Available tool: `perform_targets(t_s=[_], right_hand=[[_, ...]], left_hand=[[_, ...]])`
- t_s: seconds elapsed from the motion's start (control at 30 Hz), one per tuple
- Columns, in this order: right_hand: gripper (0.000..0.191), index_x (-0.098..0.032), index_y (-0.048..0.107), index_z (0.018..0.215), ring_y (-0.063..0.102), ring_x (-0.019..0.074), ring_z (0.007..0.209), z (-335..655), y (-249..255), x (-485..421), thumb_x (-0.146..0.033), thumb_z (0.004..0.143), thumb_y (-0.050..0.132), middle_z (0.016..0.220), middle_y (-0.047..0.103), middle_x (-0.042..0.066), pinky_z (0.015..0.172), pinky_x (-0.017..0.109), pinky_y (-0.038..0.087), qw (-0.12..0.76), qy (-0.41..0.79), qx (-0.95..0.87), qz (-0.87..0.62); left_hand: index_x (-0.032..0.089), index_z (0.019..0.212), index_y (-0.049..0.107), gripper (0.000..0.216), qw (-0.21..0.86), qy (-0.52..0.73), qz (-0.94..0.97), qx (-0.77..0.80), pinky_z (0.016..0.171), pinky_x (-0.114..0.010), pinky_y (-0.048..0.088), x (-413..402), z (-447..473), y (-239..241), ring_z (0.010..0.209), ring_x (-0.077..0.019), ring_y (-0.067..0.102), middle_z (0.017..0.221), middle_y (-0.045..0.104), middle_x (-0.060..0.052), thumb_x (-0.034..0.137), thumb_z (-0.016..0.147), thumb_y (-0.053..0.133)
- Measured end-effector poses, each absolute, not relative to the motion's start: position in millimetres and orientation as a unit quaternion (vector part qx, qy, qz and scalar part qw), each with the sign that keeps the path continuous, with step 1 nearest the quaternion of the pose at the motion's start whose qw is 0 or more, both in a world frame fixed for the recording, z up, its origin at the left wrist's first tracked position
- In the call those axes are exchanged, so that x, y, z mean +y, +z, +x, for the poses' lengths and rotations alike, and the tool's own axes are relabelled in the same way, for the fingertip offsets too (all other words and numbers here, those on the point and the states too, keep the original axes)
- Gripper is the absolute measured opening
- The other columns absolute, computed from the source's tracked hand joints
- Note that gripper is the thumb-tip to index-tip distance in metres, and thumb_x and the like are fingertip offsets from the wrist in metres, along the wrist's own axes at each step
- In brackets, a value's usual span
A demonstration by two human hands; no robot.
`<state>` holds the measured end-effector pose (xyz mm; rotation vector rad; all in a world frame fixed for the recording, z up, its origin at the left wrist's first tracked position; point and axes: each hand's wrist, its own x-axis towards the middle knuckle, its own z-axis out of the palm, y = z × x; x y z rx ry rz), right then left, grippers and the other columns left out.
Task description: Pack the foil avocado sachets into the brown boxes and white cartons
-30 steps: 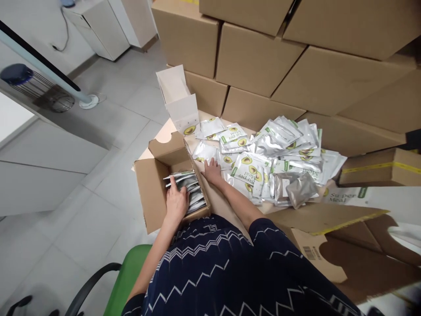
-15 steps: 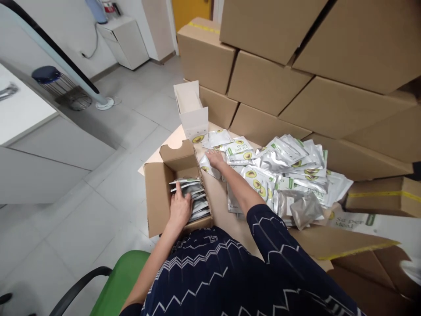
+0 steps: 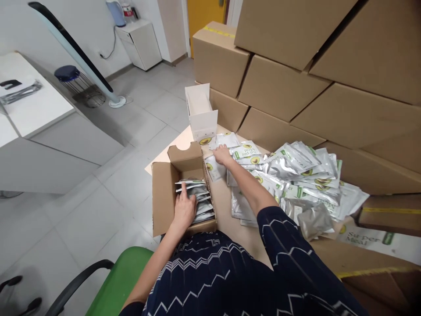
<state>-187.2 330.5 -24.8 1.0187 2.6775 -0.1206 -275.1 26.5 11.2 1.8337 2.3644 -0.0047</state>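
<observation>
My left hand (image 3: 184, 210) lies flat, fingers spread, on a row of silver pouches (image 3: 197, 196) standing inside an open cardboard box (image 3: 164, 197). My right hand (image 3: 222, 155) reaches forward over the brown work surface and rests fingers-down on a silver avocado-printed pouch (image 3: 215, 169) at the near left edge of a big loose pile of such pouches (image 3: 296, 175). Its fingers are spread, not closed round the pouch. A small white carton (image 3: 201, 115) with an avocado print stands open just beyond that hand.
Large cardboard boxes (image 3: 296, 66) are stacked like a wall behind and to the right of the pile. Flattened cardboard (image 3: 371, 263) lies at the right. A white desk (image 3: 33, 109), a wire basket (image 3: 79, 85) and grey floor tiles are at the left; a green chair (image 3: 115, 285) is under me.
My right hand has slid forward from the box's edge to the far left pouches near the white carton. My left hand has stayed on the pouches in the box. My head has tilted up.
</observation>
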Motion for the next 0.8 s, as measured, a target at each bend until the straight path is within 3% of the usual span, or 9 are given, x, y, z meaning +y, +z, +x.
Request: perform_targets(t_s=[0.1,0.2,0.4,0.5,0.6,0.7,0.8], right_hand=[[0.041,-0.010,0.056,0.126,0.061,0.0301,0.107,-162,0,329,-0.007,0.088,0.042,0.114,0.068,0.021,0.096,0.041,0.039,0.115,-0.056,0.913,0.388],[0.039,-0.014,0.051,0.127,0.063,0.0270,0.100,-131,15,310,-0.008,0.090,0.039,0.118,0.065,0.017,0.082,0.034,0.043,0.062,-0.060,0.906,0.415],[0.033,-0.014,0.058,0.114,0.061,0.0253,0.095,-88,-19,238,-0.018,0.101,0.028,0.109,0.067,0.016,0.076,0.031,0.042,0.012,-0.079,0.868,0.490],[0.033,-0.013,0.060,0.117,0.063,0.0251,0.093,-77,-44,204,-0.034,0.102,0.039,0.108,0.069,0.016,0.077,0.031,0.044,-0.022,-0.163,0.852,0.497],[0.039,-0.014,0.061,0.121,0.065,0.0253,0.097,-63,-54,185,-0.038,0.090,0.060,0.114,0.070,0.013,0.081,0.032,0.048,-0.081,-0.276,0.791,0.540],[0.024,-0.016,0.070,0.097,0.067,0.0229,0.086,-45,-43,184,-0.034,0.083,0.063,0.094,0.073,0.006,0.076,0.030,0.051,-0.031,-0.410,0.736,0.538],[0.018,-0.018,0.071,0.083,0.066,0.0224,0.084,-31,-8,194,-0.031,0.082,0.059,0.085,0.072,0.004,0.079,0.032,0.050,-0.069,-0.388,0.755,0.523]], left_hand=[[0.016,0.089,0.068,0.018,0.083,-0.002,0.609,0.789,0.103,-0.047,0.047,28,-275,12,0.115,-0.0299,0.062,0.164,0.023,-0.016,0.027,0.093,0.054],[0.016,0.091,0.069,0.020,0.087,0.000,0.609,0.789,0.103,-0.047,0.046,28,-275,13,0.117,-0.0304,0.061,0.164,0.021,-0.016,0.027,0.094,0.053],[0.014,0.094,0.069,0.021,0.093,-0.009,0.611,0.786,0.105,-0.048,0.045,28,-274,16,0.122,-0.0329,0.059,0.163,0.021,-0.020,0.026,0.094,0.051],[0.014,0.096,0.069,0.023,0.095,-0.020,0.612,0.785,0.105,-0.048,0.045,28,-273,17,0.124,-0.0337,0.058,0.162,0.023,-0.022,0.026,0.095,0.050],[0.014,0.096,0.070,0.024,0.094,-0.026,0.611,0.786,0.104,-0.049,0.045,28,-272,18,0.123,-0.0341,0.058,0.162,0.025,-0.021,0.026,0.096,0.049],[0.014,0.097,0.070,0.025,0.093,-0.027,0.610,0.786,0.105,-0.049,0.044,27,-272,19,0.123,-0.0342,0.058,0.162,0.025,-0.021,0.026,0.096,0.048],[0.014,0.100,0.070,0.025,0.099,-0.025,0.611,0.785,0.105,-0.049,0.044,28,-271,19,0.124,-0.0344,0.057,0.162,0.024,-0.021,0.026,0.096,0.048]])
